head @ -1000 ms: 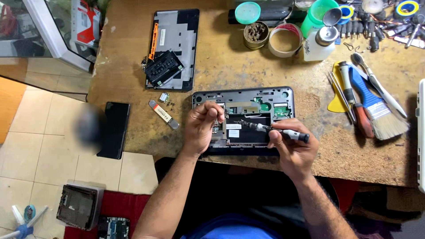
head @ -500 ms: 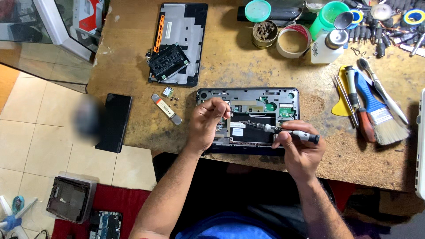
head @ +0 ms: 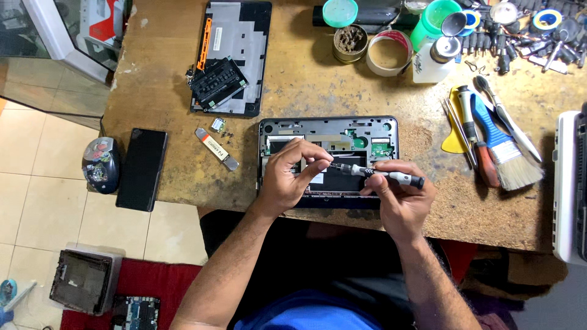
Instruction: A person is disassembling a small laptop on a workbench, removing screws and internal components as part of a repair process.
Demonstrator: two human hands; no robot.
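Screwdriver point(head: 379, 175) lying almost level, long axis left to right, tip pointing left, black handle end to the right. Gripped around the handle by right hand point(head: 397, 198), palm up, fingers curled. Left hand point(head: 290, 177) pinching at the tip with thumb and forefinger, wrist bent over opened laptop base point(head: 328, 160). Slim, silver and black shaft. Held just above the base, near table edge. Paintbrush point(head: 504, 146) far right.
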